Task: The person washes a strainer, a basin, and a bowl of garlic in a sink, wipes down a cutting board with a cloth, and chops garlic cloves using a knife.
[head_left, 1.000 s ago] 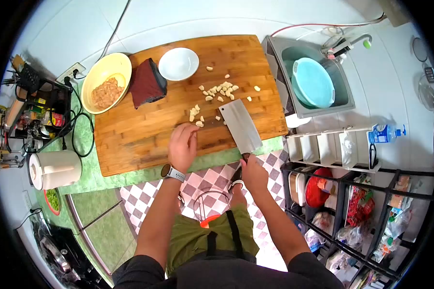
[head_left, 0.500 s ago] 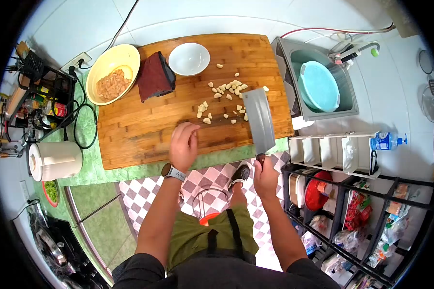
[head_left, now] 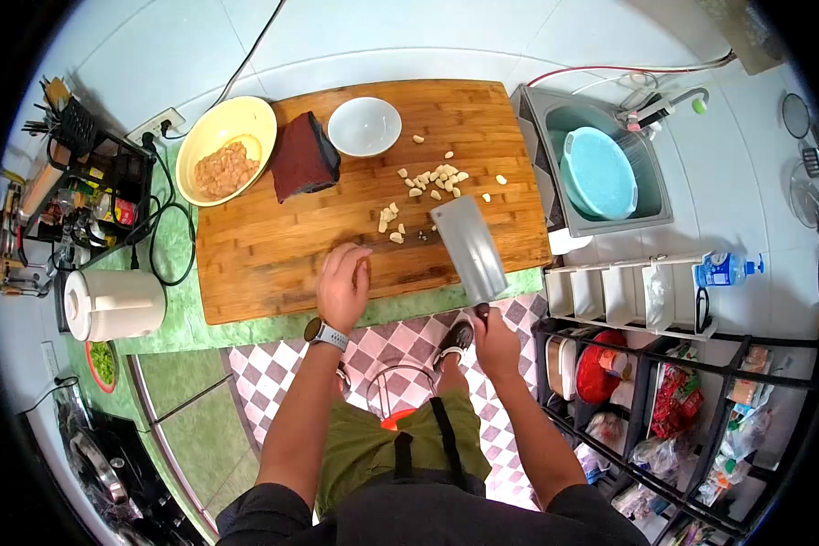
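My right hand (head_left: 497, 348) grips the dark handle of a cleaver (head_left: 471, 250). The broad metal blade reaches over the front right of a wooden cutting board (head_left: 273, 264). Peeled garlic cloves (head_left: 437, 180) lie loosely grouped beyond the blade tip, with a smaller cluster (head_left: 389, 217) to its left. Small dark-looking bits sit beside the blade edge. At the board's front edge, my left hand (head_left: 344, 284), wearing a watch (head_left: 324, 333), has its fingers curled together; anything inside them is hidden.
At the board's back stand a white bowl (head_left: 365, 126), a dark red block (head_left: 303, 157) and a yellow bowl (head_left: 184, 173) of pinkish chopped meat. A sink (head_left: 662, 187) with a blue basin (head_left: 601, 173) is on the right. A white kettle (head_left: 118, 305) stands left.
The cleaver has swung left, and its blade now covers the spot where a few garlic pieces lay. My left hand keeps its place by the board edge. The view has shifted slightly.
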### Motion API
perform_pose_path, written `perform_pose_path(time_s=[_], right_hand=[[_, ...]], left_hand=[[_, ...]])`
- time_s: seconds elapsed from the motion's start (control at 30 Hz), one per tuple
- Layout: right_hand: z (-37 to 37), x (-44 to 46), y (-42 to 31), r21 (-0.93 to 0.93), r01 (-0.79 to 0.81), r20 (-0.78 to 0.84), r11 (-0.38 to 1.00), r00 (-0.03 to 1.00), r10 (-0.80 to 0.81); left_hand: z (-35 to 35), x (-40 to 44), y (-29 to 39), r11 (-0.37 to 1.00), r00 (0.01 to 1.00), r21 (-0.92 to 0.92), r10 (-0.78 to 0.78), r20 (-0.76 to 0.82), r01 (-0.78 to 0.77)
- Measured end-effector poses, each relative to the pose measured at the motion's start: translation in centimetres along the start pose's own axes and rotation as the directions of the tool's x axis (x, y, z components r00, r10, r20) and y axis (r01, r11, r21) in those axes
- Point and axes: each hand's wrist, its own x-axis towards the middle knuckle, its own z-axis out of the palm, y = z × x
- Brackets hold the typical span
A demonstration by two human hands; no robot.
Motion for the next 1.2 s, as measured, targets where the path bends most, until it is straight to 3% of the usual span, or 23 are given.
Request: perform_pose_path(time_s=[0.07, 0.17, 0.23, 0.27, 0.3, 0.37, 0.4, 0.5, 0.57, 0.6, 0.63, 0.67, 0.7, 0.73, 0.77, 0.8, 0.9, 1.03, 1.2], right_hand=[[-0.7, -0.1, 0.7, 0.019, 0.048, -0.135, 0.999, 0.990, -0.045], [-0.8, 0.7, 1.0, -0.035, -0.012, -0.156, 0.999, 0.988, 0.006], [1.3, 1.3, 2.0, -0.136, -0.044, -0.010, 0.990, 0.999, 0.043], [1.9, 1.8, 1.7, -0.254, -0.109, 0.112, 0.961, 0.984, 0.142], [1.9, 2.0, 1.7, -0.253, -0.114, 0.108, 0.961, 0.984, 0.145], [1.4, 2.3, 1.6, -0.234, -0.064, 0.136, 0.970, 0.986, 0.098], [1.1, 2.0, 2.2, -0.125, 0.010, 0.084, 0.992, 0.996, 0.000], [-0.1, 1.5, 2.4, -0.012, -0.071, 0.068, 0.997, 0.995, 0.071], [-0.3, 0.8, 3.4, 0.101, 0.021, -0.022, 0.995, 1.000, -0.019], [-0.6, 0.7, 3.7, 0.419, -0.076, 0.048, 0.905, 0.997, 0.061], [-0.8, 0.5, 4.0, 0.683, -0.180, 0.141, 0.708, 0.983, 0.114], [-1.6, 0.4, 3.7, 0.862, -0.300, 0.275, 0.410, 0.954, 0.120], [-2.6, 0.4, 3.3, 0.862, -0.300, 0.274, 0.409, 0.954, 0.124], [-3.6, 0.5, 2.7, 0.900, -0.387, 0.359, 0.201, 0.919, 0.161], [-4.3, 0.6, 2.2, 0.892, -0.452, 0.448, -0.018, 0.877, 0.176], [-4.7, 0.9, 2.1, 0.894, -0.442, 0.447, -0.070, 0.881, 0.155], [-6.0, 1.3, 2.0, 0.881, -0.439, 0.461, -0.175, 0.880, 0.112], [-7.1, 1.5, 2.6, 0.871, -0.451, 0.469, -0.192, 0.881, 0.060], [-6.6, 2.4, 3.8, 0.867, -0.475, 0.489, -0.150, 0.869, 0.073]], left_hand=[[0.2, 0.0, 0.2, 1.000, 1.000, -0.027, 0.001, 0.006, 0.000], [0.9, -0.3, 0.3, 0.999, 1.000, -0.049, -0.014, 0.015, 0.014], [1.3, -0.6, 0.6, 0.999, 0.999, -0.050, -0.018, 0.041, 0.020], [1.6, -0.6, 0.8, 0.998, 0.998, -0.049, -0.025, 0.061, 0.028], [1.9, -0.6, 1.0, 0.998, 0.998, -0.051, -0.020, 0.063, 0.023], [2.6, -0.6, 1.2, 0.999, 0.998, -0.042, 0.029, 0.054, -0.027], [2.9, -1.0, 1.4, 0.999, 0.998, -0.046, 0.031, 0.060, -0.028], [4.0, -0.1, 2.0, 0.997, 0.993, -0.070, -0.003, 0.121, 0.011], [5.0, 0.2, 2.6, 0.999, 0.993, -0.039, 0.031, 0.113, -0.026], [5.7, 0.4, 2.7, 0.998, 0.989, -0.046, 0.056, 0.139, -0.050], [6.6, 0.3, 3.0, 0.998, 0.988, -0.047, 0.056, 0.141, -0.050], [7.6, 0.1, 3.4, 0.994, 0.968, -0.059, 0.107, 0.226, -0.096], [8.8, 0.1, 3.9, 0.987, 0.938, -0.075, 0.159, 0.308, -0.143], [10.0, 0.3, 4.4, 0.987, 0.938, -0.075, 0.161, 0.309, -0.144], [11.4, 0.8, 4.9, 0.952, 0.898, -0.110, 0.307, 0.315, -0.287], [12.3, 1.6, 5.6, 0.895, 0.838, -0.145, 0.445, 0.314, -0.421], [13.6, 4.7, 7.3, 0.859, 0.788, -0.056, 0.491, 0.372, -0.510], [15.9, 6.5, 5.6, 0.877, 0.803, -0.023, 0.450, 0.391, -0.480], [13.3, 7.3, 0.6, 0.853, 0.804, 0.129, 0.412, 0.429, -0.506]])
